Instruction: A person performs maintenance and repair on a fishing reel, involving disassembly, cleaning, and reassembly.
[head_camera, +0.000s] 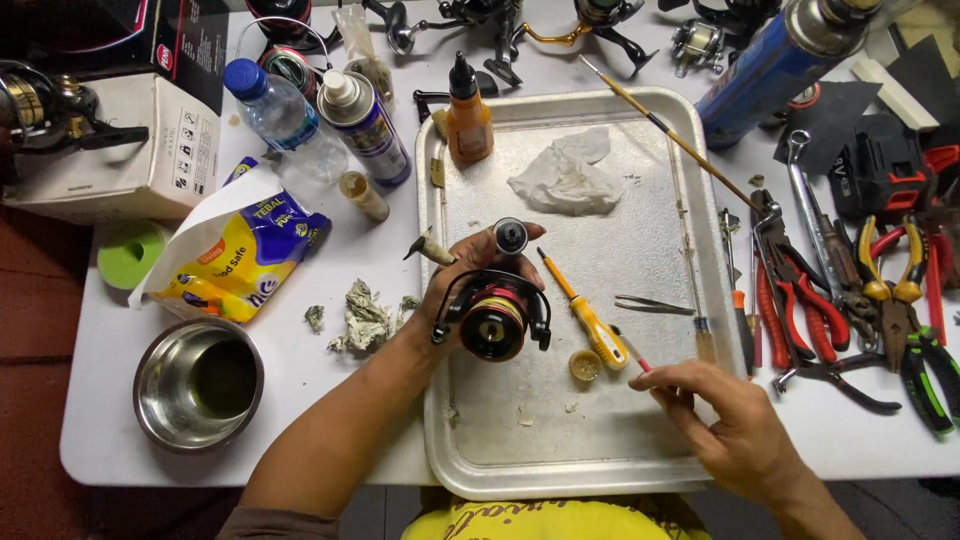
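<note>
Reel (493, 315) in left hand (455, 280)

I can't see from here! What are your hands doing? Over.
Left hand grips fishing reel over metal tray. Right hand pinches small brush. Yellow screwdriver between them.

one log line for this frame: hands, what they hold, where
left hand: grips fishing reel over metal tray | right hand: holds thin red-tipped tool | yellow screwdriver: on tray

The left hand (455, 290) holds a black spinning fishing reel (493, 312) over the rectangular metal tray (560, 440); a yellow-handled screwdriver (585, 315) lies right of it, a round steel bowl (198, 382) well left.
</note>
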